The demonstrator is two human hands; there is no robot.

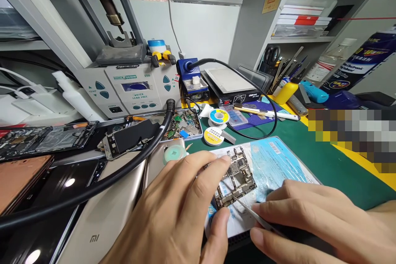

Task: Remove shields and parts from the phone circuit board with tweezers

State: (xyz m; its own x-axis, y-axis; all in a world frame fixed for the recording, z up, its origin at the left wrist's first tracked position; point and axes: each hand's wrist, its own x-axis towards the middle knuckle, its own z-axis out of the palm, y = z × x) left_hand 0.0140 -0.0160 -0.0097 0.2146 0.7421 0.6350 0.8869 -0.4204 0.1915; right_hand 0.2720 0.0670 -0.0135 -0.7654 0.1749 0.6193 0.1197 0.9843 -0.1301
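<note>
A phone circuit board (235, 176) lies on a white and blue sheet (272, 161) on the green mat. My left hand (176, 210) rests over the board's left side, index fingertip on its upper edge and thumb at its lower edge, pinning it. My right hand (312, 222) is closed around thin metal tweezers (247, 210), whose tips reach onto the board's lower part.
A hot-air rework station (133, 88) with a thick black hose (123, 165) stands behind. Opened phones (46, 140) and a Mi back cover (102, 218) lie left. Solder spools (218, 117), a tray of parts (182, 126), a heating plate (230, 82) and tool holder (278, 70) sit beyond.
</note>
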